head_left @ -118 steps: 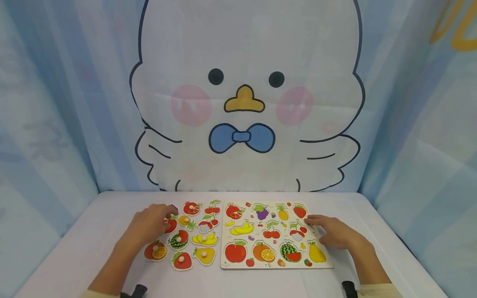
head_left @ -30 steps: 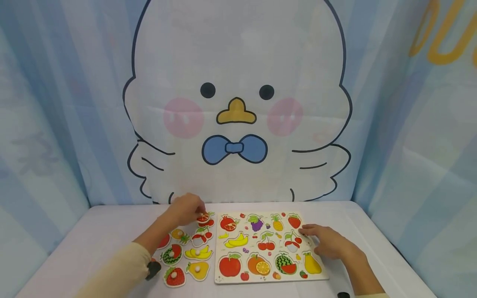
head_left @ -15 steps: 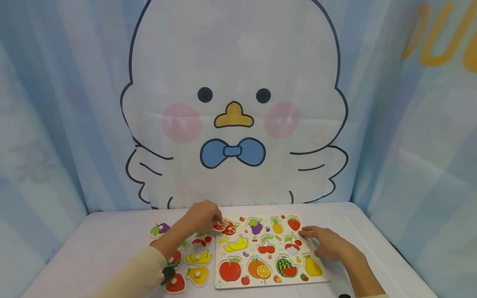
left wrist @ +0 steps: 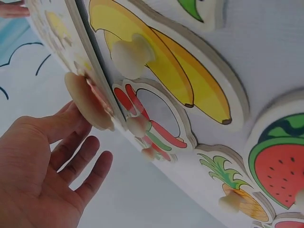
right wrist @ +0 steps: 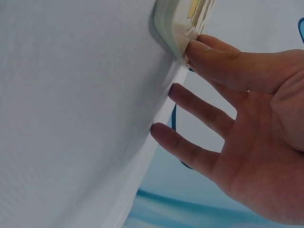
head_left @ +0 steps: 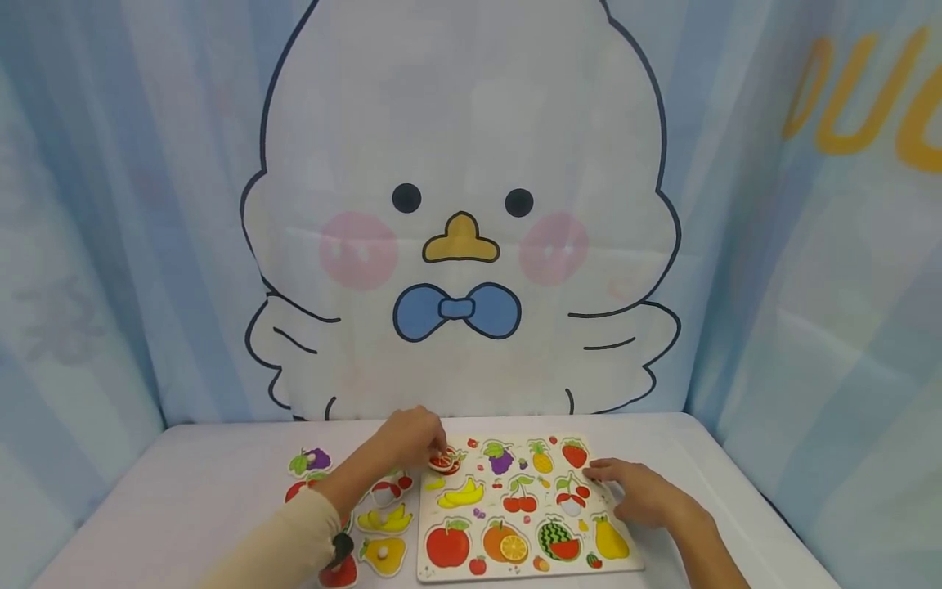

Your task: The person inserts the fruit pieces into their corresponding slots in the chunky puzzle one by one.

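My left hand (head_left: 412,442) pinches a pomegranate puzzle piece (head_left: 443,467) over the upper-left corner of the fruit puzzle board (head_left: 530,575). In the left wrist view the pomegranate piece (left wrist: 87,102) is seen nearly edge-on, between the thumb and a finger of the left hand (left wrist: 52,156); whether it touches the board is unclear. On the board's right edge rest the index finger and thumb of my right hand (head_left: 651,495). Seen from the right wrist, the right hand (right wrist: 256,123) has its thumb and index at the board's corner (right wrist: 173,28), the other fingers straight and spread.
Left of the board lie loose knobbed pieces, among them grapes (head_left: 309,461), bananas (head_left: 384,520), a pear (head_left: 383,556) and a strawberry (head_left: 338,573). A watermelon piece (left wrist: 282,161) and a pineapple piece (left wrist: 240,202) show from the left wrist. A printed curtain hangs behind the white table (head_left: 184,507).
My left hand has left the loose pieces on the left, taken the pomegranate piece and carried it right onto the board's upper-left corner. The right hand stays at the board's edge. The head view has tilted upward.
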Action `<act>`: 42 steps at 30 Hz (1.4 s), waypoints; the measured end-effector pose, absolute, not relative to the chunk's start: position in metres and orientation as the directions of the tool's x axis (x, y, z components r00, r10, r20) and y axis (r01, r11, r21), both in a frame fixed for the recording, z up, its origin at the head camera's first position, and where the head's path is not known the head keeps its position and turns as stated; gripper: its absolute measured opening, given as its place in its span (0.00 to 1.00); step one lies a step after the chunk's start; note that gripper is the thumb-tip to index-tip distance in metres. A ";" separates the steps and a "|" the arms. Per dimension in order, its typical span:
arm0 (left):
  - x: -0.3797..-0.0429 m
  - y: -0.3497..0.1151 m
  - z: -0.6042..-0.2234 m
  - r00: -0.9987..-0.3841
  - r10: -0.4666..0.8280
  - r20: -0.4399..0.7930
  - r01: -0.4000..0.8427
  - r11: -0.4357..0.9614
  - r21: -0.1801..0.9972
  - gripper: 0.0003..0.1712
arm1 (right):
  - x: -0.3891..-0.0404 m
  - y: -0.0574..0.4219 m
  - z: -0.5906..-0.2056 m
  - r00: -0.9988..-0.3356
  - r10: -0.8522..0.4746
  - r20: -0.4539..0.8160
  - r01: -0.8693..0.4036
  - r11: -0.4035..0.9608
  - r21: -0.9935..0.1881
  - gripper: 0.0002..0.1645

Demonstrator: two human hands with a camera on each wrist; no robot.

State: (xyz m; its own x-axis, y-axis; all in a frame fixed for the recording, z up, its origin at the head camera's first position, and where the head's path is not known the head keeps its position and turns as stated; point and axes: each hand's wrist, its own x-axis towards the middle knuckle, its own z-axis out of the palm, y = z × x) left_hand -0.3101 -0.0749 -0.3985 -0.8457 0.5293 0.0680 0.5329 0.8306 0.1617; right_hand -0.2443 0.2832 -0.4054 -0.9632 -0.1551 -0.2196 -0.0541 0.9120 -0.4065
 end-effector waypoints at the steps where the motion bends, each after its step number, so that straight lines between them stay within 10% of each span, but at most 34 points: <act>1: -0.310 -0.074 -0.399 -0.847 0.529 0.063 0.531 0.832 0.161 0.06 | -0.244 0.283 -0.406 -0.963 -0.153 -0.221 -0.050 0.910 -0.413 0.34; 42: -0.315 -0.057 -0.417 -0.877 0.475 0.076 0.481 0.856 0.190 0.04 | -0.244 0.284 -0.408 -0.965 -0.164 -0.203 -0.071 0.913 -0.402 0.35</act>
